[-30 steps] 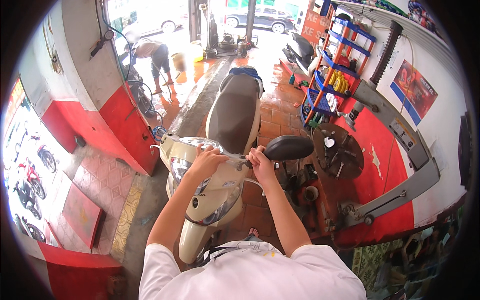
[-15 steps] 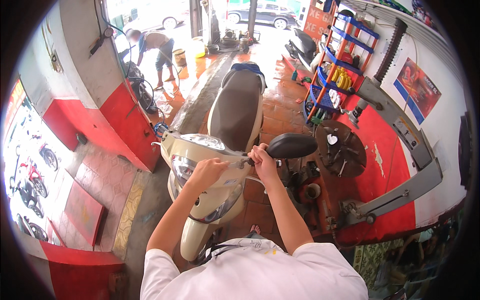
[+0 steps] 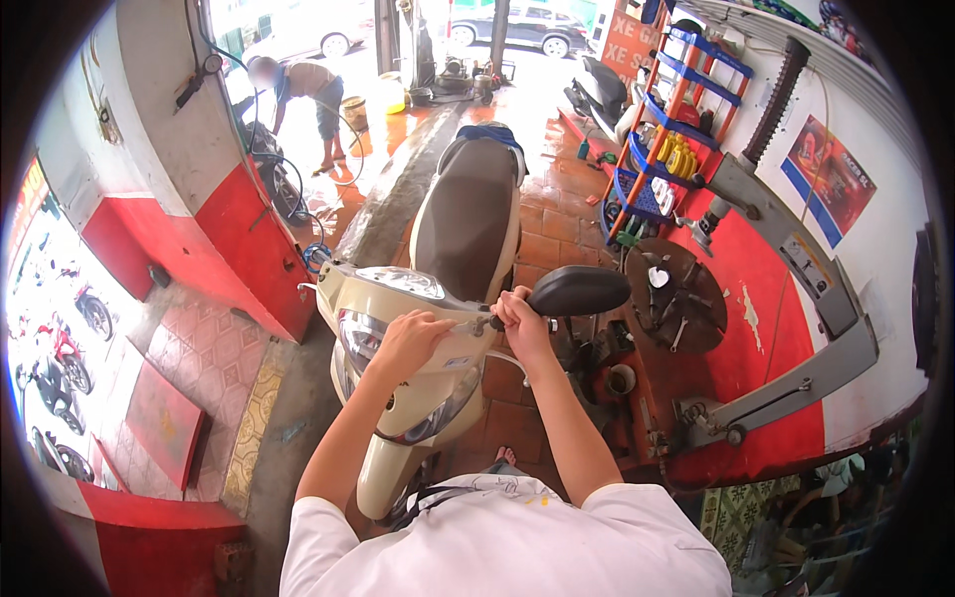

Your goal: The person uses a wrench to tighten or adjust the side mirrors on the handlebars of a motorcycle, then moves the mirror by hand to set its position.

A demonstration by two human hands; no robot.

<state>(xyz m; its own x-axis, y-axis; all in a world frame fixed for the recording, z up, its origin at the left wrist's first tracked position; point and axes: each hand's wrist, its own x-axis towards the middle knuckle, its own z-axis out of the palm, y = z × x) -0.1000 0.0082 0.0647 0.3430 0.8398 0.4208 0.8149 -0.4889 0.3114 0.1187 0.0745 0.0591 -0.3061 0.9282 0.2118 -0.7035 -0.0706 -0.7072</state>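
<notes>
Though crowded, rack (image 3: 684, 125) beyond mirror (image 3: 579, 291)

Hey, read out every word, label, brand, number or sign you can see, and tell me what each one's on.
I won't repeat wording or brands, but lettering shows here:
Orange-red sign, back right: large pale letters, partly hidden.
Red-and-blue poster, right wall: slanted pale letters.
Label on the grey machine arm: too small to read.
Cream scooter, on its front: lettering partly covered, too small.
Orange sign, far left edge: washed out.

a motorbike workshop: scooter (image 3: 465, 224), tyre changer (image 3: 841, 298), shelved yellow bottles (image 3: 678, 159)
</notes>
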